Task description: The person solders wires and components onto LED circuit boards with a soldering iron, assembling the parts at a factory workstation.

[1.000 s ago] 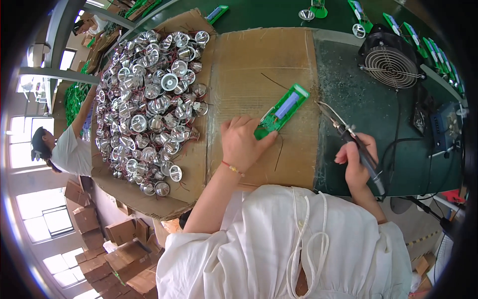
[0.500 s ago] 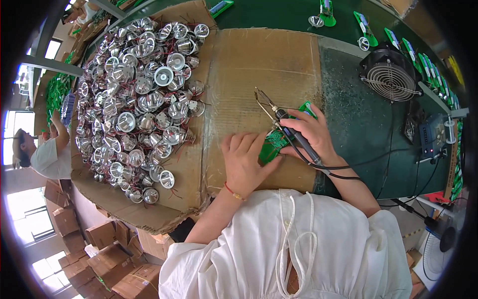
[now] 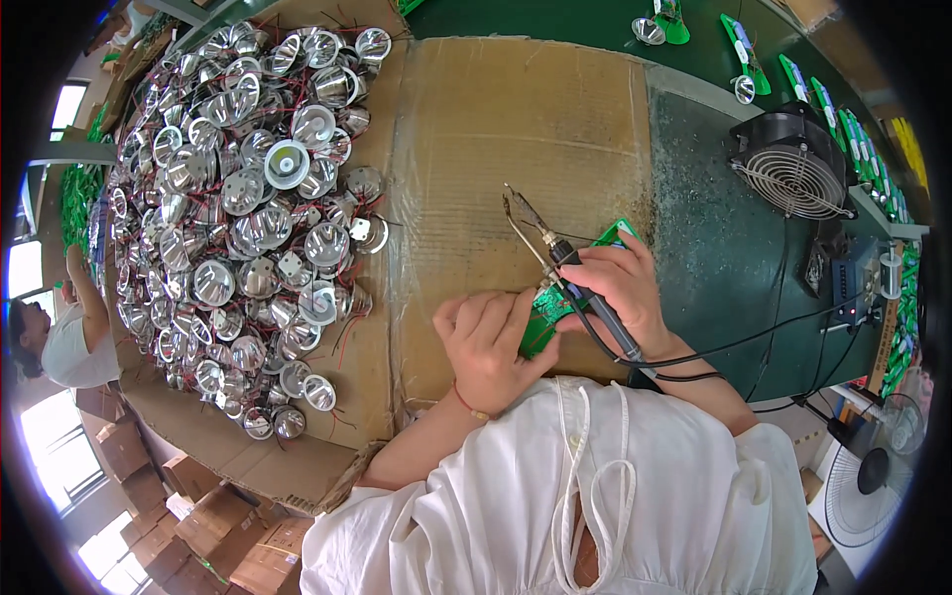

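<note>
My left hand (image 3: 486, 352) grips the near end of a green plastic housing (image 3: 536, 339), fingers curled over its left side. A small green circuit board (image 3: 548, 301) lies on the housing, partly hidden by my fingers. In my right hand (image 3: 627, 293) is a soldering iron (image 3: 603, 309) with a thin curved metal tube alongside it. Its tip points up and away to the left, apart from the board. The fingers of that hand also rest against the far part of the housing, which shows beyond them.
Many silver reflector cups (image 3: 263, 228) with red wires fill a cardboard box at left. Flat cardboard (image 3: 516, 129) covers the bench middle. At right stand a black fan (image 3: 793, 178) and a blue soldering station (image 3: 851, 288), its cable crossing my right forearm. Another person (image 3: 64, 332) works far left.
The whole view has shifted slightly, so the reflector box sits further left. Both hands keep their grips on the housing and iron, with little movement.
</note>
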### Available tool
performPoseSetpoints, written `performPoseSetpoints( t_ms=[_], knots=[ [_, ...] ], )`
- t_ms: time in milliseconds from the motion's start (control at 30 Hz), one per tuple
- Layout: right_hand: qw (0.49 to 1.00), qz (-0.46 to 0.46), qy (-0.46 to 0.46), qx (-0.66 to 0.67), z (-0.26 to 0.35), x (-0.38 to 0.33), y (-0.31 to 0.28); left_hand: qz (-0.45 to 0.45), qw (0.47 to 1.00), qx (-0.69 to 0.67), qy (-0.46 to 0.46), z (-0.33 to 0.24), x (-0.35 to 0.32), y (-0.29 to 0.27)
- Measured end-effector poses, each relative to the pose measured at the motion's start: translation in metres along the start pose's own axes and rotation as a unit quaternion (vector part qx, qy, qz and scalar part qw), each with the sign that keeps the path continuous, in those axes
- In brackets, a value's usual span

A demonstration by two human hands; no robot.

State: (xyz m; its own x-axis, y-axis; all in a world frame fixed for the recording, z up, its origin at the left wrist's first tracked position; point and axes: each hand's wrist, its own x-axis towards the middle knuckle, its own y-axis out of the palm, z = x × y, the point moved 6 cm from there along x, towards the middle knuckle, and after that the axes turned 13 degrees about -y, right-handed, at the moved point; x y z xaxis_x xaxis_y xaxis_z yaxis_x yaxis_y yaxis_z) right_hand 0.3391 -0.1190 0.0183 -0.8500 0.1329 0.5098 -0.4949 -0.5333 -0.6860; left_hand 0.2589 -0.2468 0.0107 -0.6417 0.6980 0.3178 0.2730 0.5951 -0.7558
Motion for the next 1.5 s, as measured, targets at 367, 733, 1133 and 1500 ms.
performPoseSetpoints(
  t_ms=[367, 733, 1133, 1500],
  knots=[
    [1.000, -0.015, -0.019, 0.012, 0.000, -0.004, -0.001, -0.015, 1.000, 0.020, 0.010, -0.008, 0.003, -0.006],
    [0.884, -0.314, 0.256, 0.234, -0.012, -0.098, -0.073, 0.106, 0.990, 0.088, 0.001, -0.025, 0.024, -0.009],
    [0.881, -0.338, 0.240, 0.230, -0.029, -0.118, -0.061, 0.054, 0.978, 0.148, -0.134, -0.038, 0.294, 0.106],
    [0.861, -0.400, 0.213, 0.230, -0.036, -0.125, -0.059, -0.028, 0.922, 0.352, -0.159, 0.049, 0.390, 0.087]
  ],
)
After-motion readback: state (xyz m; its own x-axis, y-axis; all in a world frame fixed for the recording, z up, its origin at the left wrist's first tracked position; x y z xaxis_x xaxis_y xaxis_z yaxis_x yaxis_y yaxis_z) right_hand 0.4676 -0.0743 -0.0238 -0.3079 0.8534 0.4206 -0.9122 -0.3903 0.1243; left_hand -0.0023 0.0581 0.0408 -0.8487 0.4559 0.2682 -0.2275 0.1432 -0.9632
